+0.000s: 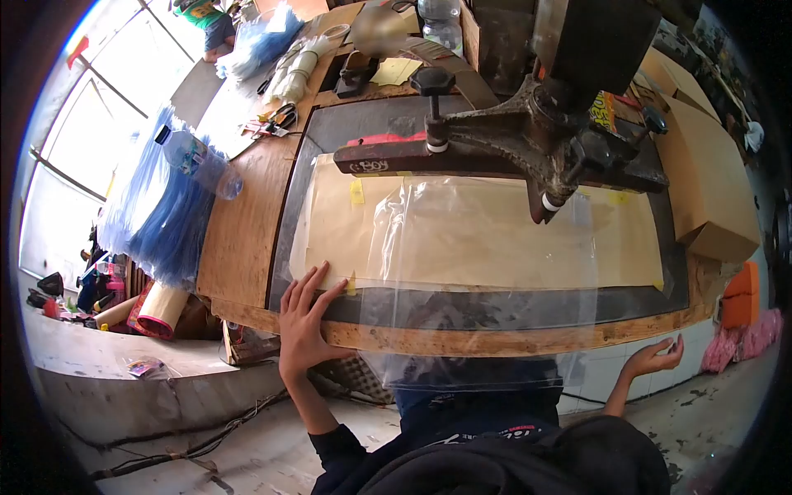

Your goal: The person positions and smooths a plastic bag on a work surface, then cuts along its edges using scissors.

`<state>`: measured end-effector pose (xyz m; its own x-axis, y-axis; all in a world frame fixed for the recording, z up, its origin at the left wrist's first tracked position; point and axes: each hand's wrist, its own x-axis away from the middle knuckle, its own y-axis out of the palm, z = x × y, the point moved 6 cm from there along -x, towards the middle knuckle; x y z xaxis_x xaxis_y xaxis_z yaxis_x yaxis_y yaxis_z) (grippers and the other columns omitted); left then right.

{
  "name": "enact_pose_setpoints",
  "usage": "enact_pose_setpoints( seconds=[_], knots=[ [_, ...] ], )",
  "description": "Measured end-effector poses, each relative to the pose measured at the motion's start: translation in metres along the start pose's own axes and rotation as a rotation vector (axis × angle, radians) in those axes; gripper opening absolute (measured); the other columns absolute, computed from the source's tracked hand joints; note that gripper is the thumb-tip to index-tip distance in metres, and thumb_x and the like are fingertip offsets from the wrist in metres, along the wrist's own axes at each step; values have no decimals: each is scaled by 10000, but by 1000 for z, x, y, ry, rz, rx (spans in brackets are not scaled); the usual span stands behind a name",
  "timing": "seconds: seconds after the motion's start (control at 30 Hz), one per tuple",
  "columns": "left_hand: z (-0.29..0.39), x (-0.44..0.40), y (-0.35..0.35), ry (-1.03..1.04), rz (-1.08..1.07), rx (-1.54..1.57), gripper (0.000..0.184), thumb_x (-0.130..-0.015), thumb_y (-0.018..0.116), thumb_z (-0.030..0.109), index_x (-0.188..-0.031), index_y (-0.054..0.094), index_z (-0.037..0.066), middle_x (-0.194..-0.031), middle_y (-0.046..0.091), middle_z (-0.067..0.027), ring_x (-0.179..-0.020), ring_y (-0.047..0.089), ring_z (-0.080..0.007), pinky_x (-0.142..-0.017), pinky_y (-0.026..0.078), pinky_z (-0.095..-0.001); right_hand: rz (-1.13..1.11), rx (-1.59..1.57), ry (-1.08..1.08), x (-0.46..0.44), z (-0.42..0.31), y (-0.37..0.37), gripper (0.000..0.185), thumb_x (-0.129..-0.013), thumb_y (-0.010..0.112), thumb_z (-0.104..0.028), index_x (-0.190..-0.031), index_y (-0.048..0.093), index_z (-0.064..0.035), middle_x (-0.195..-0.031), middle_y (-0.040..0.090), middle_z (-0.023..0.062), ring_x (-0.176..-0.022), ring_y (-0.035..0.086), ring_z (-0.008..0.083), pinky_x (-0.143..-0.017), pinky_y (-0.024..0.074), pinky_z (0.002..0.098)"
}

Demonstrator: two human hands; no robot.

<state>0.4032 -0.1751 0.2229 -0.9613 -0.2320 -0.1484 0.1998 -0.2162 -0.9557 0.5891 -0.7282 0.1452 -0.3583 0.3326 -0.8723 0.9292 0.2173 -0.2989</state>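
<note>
A clear plastic bag [495, 309] lies over a beige sheet [511, 235], and its near end hangs past the table's front edge. My left hand [307, 323] is open with its fingers spread at that edge, left of the bag. Its fingertips reach the sheet's near left corner, beside a bit of yellow tape [351, 284]. Off the table at the right, my right hand [654, 358] is held in the air, palm turned up and fingers loosely bent, with nothing visible in it. Above the sheet's far edge stands a dark metal press bar [495, 162] with black knobs [432, 80].
On the wooden table's [235, 239] left side lie a stack of bluish plastic strips [165, 214], a water bottle [198, 161] and scissors [283, 117]. Cardboard boxes [701, 173] stand at the right. At the far left, part of another person [206, 25] shows.
</note>
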Motion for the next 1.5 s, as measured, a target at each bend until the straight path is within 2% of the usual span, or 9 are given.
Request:
enact_pose_setpoints(
  seconds=[0.17,0.3,0.63,0.87,1.0,1.17,1.27,1.37,1.5],
  knots=[
    [4,-1,-2,-10,37,-4,1040,-297,815,324,-1288,516,217,-1434,372,-62,-1313,346,-268,-1086,231,-458,-381,660,280,89,163,10,469,-951,442,-446,-1199,492,-50,-1092,546,179,-1054,510,345,-868,428,461],
    [3,-1,-2,-13,1,2,1055,-299,817,320,-1301,504,217,-1442,358,-67,-1322,333,-271,-1089,223,-458,-634,1117,667,156,210,-30,469,-931,446,-458,-1160,567,-67,-1005,628,148,-935,602,289,-758,488,428],
    [3,-2,0,-7,-44,-28,1090,-313,818,343,-1338,466,232,-1463,321,-68,-1347,289,-270,-1098,206,-452,-664,424,775,228,211,-34,366,-917,472,-346,-1112,631,-79,-870,678,109,-769,650,237,-677,509,375],
    [5,1,-2,-3,-63,16,1028,-384,807,367,-1342,463,222,-1472,307,-73,-1370,251,-277,-1115,163,-451,-674,310,665,55,317,-13,311,-919,489,-249,-1113,644,-60,-743,687,96,-646,649,158,-542,500,289],
    [12,-4,-11,65,-37,284,838,-552,743,314,-1325,479,128,-1422,393,-113,-1359,288,-291,-1112,164,-436,-638,53,564,-96,147,-52,268,-927,514,-230,-1059,648,-39,-683,630,68,-529,529,106,-430,385,263],
    [40,-13,-13,107,243,778,525,-662,556,127,-1165,567,-21,-1249,548,-178,-1257,442,-324,-1050,304,-435,-197,-514,580,-29,-69,-60,277,-923,559,-215,-1083,590,10,-723,540,12,-574,468,83,-468,362,207],
    [32,-2,-23,-1,472,774,337,-740,481,85,-1021,618,-40,-1095,618,-183,-1121,552,-282,-968,403,-375,-618,-949,-116,24,-185,-85,177,-899,532,-130,-996,592,5,-679,557,53,-544,494,116,-505,413,265],
    [57,-1,-28,-117,217,885,345,-834,470,181,-1062,597,-44,-1095,616,-182,-1051,587,-260,-906,443,-359,-1193,-1230,-767,33,-290,-97,340,-708,615,-56,-1045,624,-17,-594,515,49,-483,525,168,-436,421,307],
    [112,-4,2,43,37,1041,579,-835,597,413,-1225,518,-7,-1016,620,-171,-892,628,-277,-776,488,-358,-1472,-1457,-1055,85,-324,-112,317,-726,596,-135,-1011,583,4,-629,577,77,-564,624,216,-478,497,337]
  ],
)
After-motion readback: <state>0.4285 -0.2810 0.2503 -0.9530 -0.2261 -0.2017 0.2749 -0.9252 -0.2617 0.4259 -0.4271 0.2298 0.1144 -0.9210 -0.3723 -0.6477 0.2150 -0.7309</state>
